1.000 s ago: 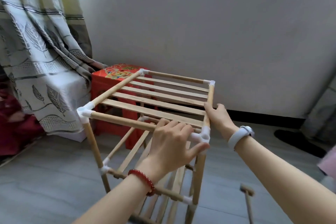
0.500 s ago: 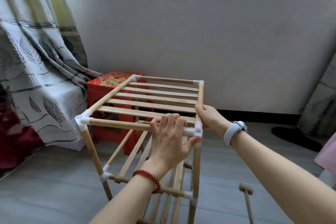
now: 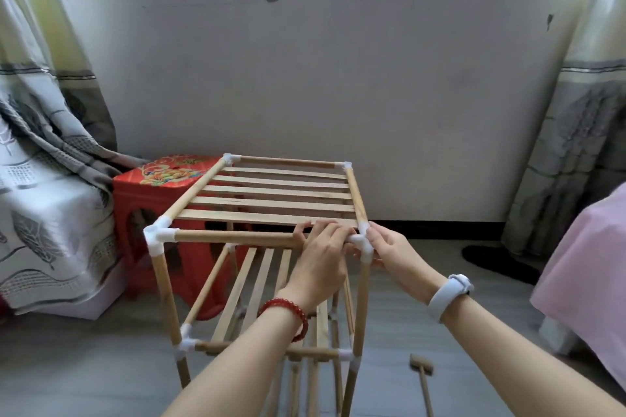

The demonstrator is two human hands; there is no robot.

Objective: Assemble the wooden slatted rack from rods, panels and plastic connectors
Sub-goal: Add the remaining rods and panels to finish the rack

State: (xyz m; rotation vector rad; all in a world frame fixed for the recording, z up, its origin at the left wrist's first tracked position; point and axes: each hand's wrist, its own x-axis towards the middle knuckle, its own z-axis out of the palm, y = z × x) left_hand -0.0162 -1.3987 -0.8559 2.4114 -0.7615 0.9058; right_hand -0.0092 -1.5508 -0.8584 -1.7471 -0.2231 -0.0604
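The wooden slatted rack (image 3: 271,200) stands upright on the floor, its rods joined by white plastic connectors. A slatted top panel sits level, and a lower slatted shelf shows beneath it. My left hand (image 3: 321,261) grips the near top rod (image 3: 233,236) just left of the near right corner connector (image 3: 363,244). My right hand (image 3: 389,250) holds that same connector from the right side, fingers curled on it. Another white connector (image 3: 159,235) caps the near left corner.
A red plastic stool (image 3: 159,186) stands behind the rack at the left, beside a patterned curtain (image 3: 44,186). A small wooden mallet (image 3: 422,379) lies on the grey floor at the lower right. Pink fabric (image 3: 589,281) fills the right edge. A white wall is behind.
My right hand slid along the right side rod toward me and now holds the near right corner connector. My left hand stays on the near rod. The camera tilted up, revealing the window.
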